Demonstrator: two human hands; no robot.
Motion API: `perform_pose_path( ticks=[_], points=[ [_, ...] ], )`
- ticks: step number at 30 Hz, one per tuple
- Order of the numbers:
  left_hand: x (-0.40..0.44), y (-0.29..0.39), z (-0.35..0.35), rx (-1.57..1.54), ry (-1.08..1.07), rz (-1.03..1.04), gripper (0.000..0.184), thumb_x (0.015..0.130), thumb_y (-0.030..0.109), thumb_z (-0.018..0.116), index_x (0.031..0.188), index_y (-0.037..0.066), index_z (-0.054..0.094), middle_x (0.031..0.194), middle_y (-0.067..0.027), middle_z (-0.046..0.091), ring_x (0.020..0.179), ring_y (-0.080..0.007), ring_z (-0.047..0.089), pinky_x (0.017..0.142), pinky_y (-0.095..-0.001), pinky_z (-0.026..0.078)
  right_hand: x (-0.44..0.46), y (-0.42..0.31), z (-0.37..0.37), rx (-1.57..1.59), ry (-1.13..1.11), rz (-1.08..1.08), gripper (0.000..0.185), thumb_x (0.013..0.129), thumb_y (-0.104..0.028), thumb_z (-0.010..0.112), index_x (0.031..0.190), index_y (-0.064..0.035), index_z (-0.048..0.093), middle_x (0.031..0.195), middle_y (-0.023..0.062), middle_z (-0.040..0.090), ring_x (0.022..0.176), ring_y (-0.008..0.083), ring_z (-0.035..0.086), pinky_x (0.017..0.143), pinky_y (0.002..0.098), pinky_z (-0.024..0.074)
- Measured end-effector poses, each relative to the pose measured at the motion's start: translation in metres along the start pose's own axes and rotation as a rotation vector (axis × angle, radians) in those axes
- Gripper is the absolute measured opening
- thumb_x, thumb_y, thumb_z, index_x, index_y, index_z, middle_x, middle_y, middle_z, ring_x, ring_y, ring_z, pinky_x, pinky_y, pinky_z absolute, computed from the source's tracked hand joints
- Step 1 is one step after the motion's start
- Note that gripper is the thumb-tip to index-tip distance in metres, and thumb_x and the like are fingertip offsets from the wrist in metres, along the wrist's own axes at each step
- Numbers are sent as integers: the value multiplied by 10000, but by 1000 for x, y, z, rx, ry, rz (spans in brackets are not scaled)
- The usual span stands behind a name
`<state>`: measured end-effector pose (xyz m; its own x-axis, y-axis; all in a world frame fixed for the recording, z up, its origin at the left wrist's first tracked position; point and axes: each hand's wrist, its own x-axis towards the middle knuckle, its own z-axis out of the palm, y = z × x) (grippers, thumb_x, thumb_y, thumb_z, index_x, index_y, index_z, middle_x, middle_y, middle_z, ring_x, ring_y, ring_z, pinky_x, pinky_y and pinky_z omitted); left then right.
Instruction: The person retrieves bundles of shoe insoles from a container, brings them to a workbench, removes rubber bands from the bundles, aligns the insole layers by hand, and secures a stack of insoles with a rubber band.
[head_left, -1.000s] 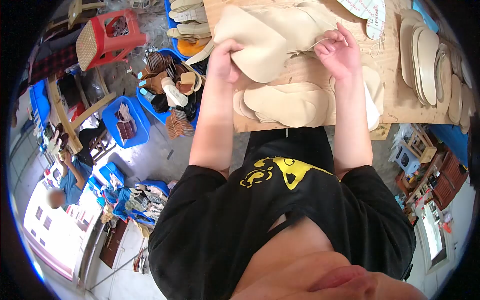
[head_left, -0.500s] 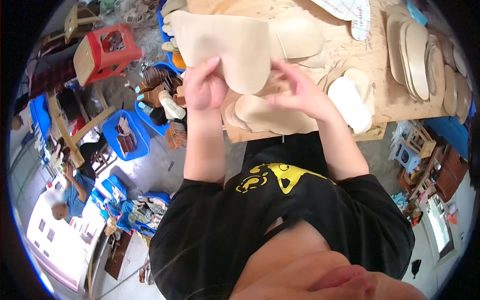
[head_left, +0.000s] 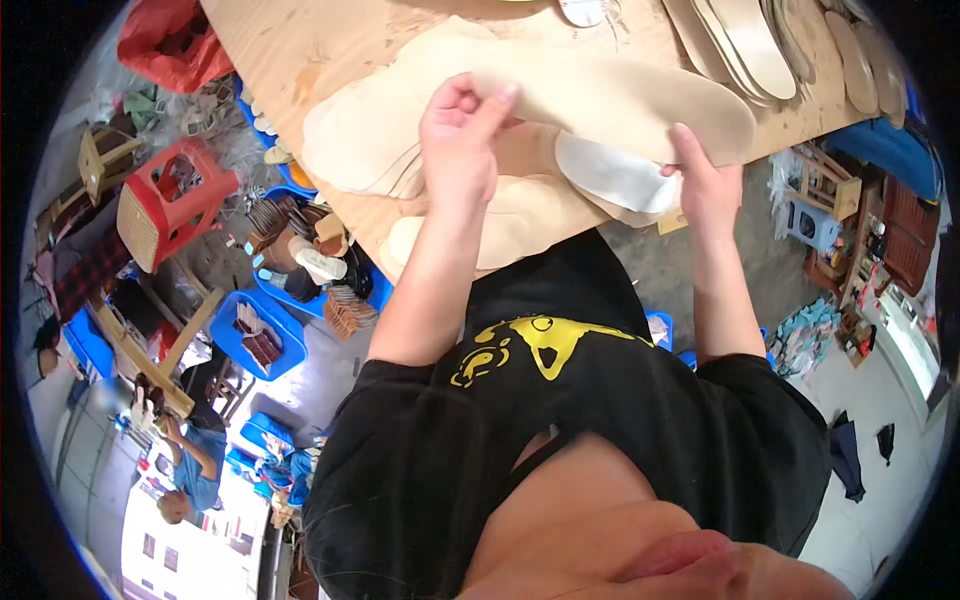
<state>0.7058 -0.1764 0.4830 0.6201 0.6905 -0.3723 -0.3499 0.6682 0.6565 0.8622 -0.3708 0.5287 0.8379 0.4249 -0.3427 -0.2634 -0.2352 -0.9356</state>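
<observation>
A long beige insole point(head_left: 620, 95) is stretched between my two hands above the wooden table. My left hand point(head_left: 462, 140) pinches its left part between thumb and fingers. At the other end, my right hand point(head_left: 708, 185) grips the lower edge, thumb on top and fingers underneath. Below and left of it lies a pile of wide beige pieces point(head_left: 365, 135). More beige insoles point(head_left: 490, 225) rest along the near table edge, beside my left forearm. A white insole point(head_left: 610, 175) lies under the held one, partly covered.
Stacks of insoles point(head_left: 745, 50) stand at the table's point(head_left: 290, 60) right side. Left of the table are a red stool point(head_left: 180, 205), a blue bin point(head_left: 258, 335) and shoe parts in blue trays point(head_left: 300, 245). Another person point(head_left: 195, 465) works at the far left.
The beige piece has swung rightward and now lies lengthwise across both hands. My right hand, apart from it before, has taken hold of its right end. The view has shifted.
</observation>
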Motion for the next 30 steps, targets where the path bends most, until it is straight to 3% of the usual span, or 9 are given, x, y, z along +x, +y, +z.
perform_pose_path(
  ticks=[5,13,16,19,22,25,26,29,30],
  points=[
    [2,-25,57,212,-148,67,146,829,-81,662,949,-5,626,954,-80,678,846,-123,637,792,-265,528,23,9,-68,223,97,-161,250,868,-4,640,1115,16,606,1025,99,647,852,185,643,626,318,576],
    [6,-68,131,292,-341,176,138,817,-92,654,911,10,648,964,-112,685,926,-167,642,838,-290,502,47,18,-162,346,38,-228,288,892,45,556,1174,-17,573,1172,128,605,1050,292,615,820,470,561],
    [9,-83,147,354,-423,191,153,814,-109,637,907,12,650,965,-116,685,929,-174,644,843,-296,497,54,25,-184,383,50,-234,299,899,41,549,1187,-34,566,1186,124,594,1054,299,608,824,487,544],
    [8,-101,159,363,-406,156,126,822,-70,643,928,-2,642,943,-107,690,892,-169,652,798,-295,511,58,24,-194,425,106,-220,246,902,18,572,1146,-15,586,1117,100,627,1000,249,627,777,402,538],
    [6,-100,175,869,-373,-245,192,844,-7,660,1031,-21,619,917,-96,687,788,-143,652,736,-272,531,69,45,-230,230,257,-35,296,910,-60,620,1197,-8,568,1069,66,649,928,164,625,745,291,490],
    [1,-134,161,1208,-349,-190,280,838,32,658,1101,-41,597,854,-86,678,715,-147,644,686,-271,527,89,58,-241,-303,231,99,350,875,-115,691,1179,16,576,999,32,660,842,105,600,697,219,448],
    [-5,-146,150,1196,-286,-82,318,848,36,637,1153,-35,582,857,-98,663,737,-159,645,703,-283,526,97,64,-239,-334,238,96,415,843,-166,735,1156,53,572,1011,51,642,816,104,576,696,215,445],
    [-37,-140,131,1121,-226,123,260,848,40,577,1104,-7,588,888,-134,642,790,-291,621,720,-371,508,104,80,-233,-841,405,-325,488,841,-199,736,1192,72,531,1122,116,584,952,169,562,797,288,450],
    [-50,-135,121,1202,-207,169,267,836,18,575,1102,-5,593,898,-135,638,805,-283,616,746,-365,503,101,79,-226,-972,506,-468,531,839,-218,739,1216,77,509,1178,152,550,1037,205,549,858,327,448]
  ],
)
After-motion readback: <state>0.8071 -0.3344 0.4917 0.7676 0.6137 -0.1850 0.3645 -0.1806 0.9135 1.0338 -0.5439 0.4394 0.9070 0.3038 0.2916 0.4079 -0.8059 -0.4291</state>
